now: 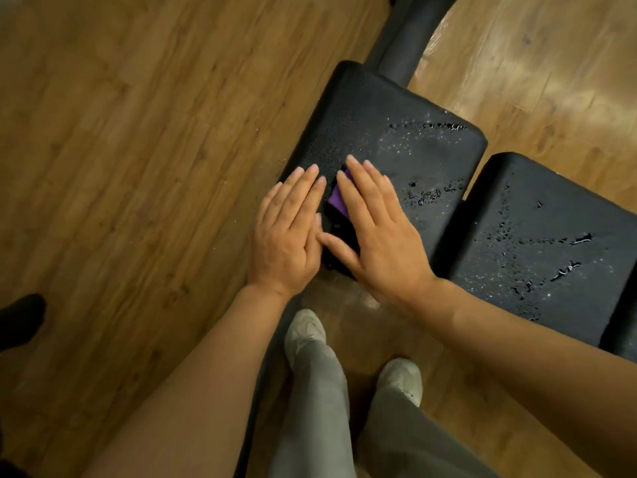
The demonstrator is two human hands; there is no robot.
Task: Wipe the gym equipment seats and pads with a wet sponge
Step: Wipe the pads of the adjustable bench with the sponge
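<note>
A black padded bench seat [389, 132] lies in the middle, speckled with water drops. A second black pad [558, 243] sits to its right, also wet. My left hand [289, 232] rests flat on the seat's near left corner, fingers together and extended. My right hand [379, 229] lies flat beside it, pressing on a purple sponge [339, 198] of which only a small strip shows between the two hands. The thumbs nearly touch.
Wooden plank floor [138, 150] surrounds the bench. A black frame tube [410, 39] runs away from the seat's far end. My grey trousers and pale shoes [305, 331] stand just below the seat. A dark shoe [20, 319] is at the left edge.
</note>
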